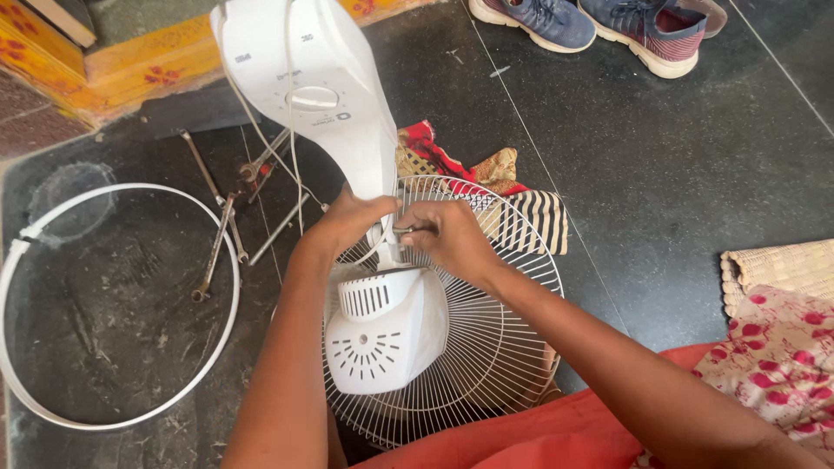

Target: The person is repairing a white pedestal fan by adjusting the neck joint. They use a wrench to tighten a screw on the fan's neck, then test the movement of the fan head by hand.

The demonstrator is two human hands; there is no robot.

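Both hands (404, 230) closed at white fan (387, 326) neck, right perhaps pinching small tool (407, 230), fingertips hidden

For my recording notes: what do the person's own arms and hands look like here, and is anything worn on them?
Both forearms are bare from the frame's lower edge up to the hands, with no sleeves showing. The left hand and right hand wear no gloves, and no rings, watch or bangles can be seen. Orange-red cloth lies below the arms, apparently the person's clothing.

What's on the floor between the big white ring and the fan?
Long metal wrenches lie on the dark floor between the white ring and the fan, in the head view.
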